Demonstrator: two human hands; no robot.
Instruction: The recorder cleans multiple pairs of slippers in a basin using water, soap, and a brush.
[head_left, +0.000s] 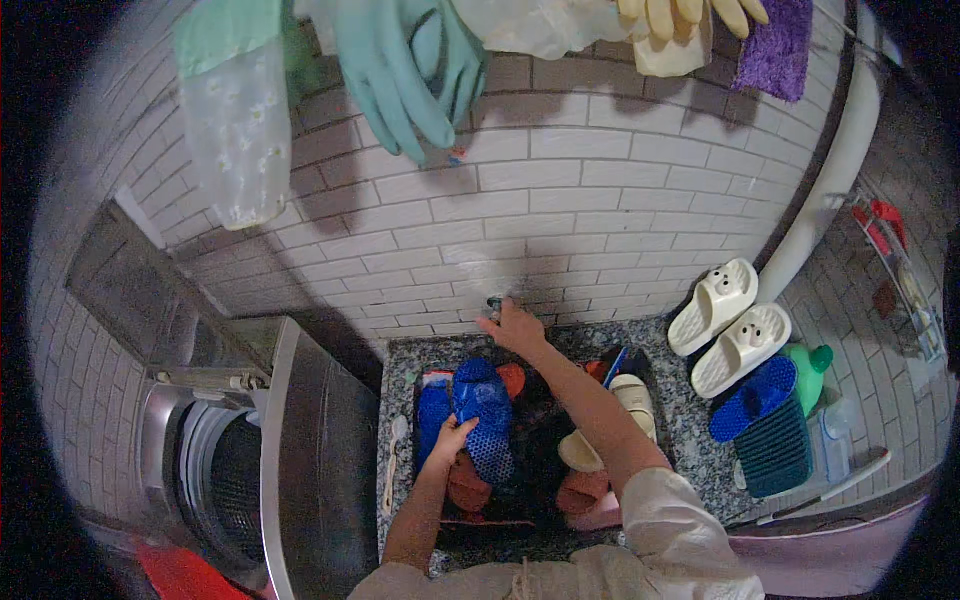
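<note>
My left hand (452, 439) grips a blue slipper (486, 442) by its side over the dark sink basin (536, 435). A second blue slipper (433, 409) lies just left of it. Up at the tiled wall, my right hand (517, 328) has its fingers around a small tap (495, 303), most of which the hand hides. Reddish-brown footwear (469, 484) shows beneath the held slipper. Across the basin, partly behind my right forearm, are a beige slipper (634, 397) and another reddish-brown piece (581, 491).
A long-handled brush (393, 457) lies on the granite counter's (690, 427) left edge. White slippers (739, 349), a blue slipper (754, 397), a green bottle (810, 375) and a ridged green washboard (776, 454) stand right. Left is an open top-loading washing machine (322, 457). Rubber gloves (412, 75) hang above.
</note>
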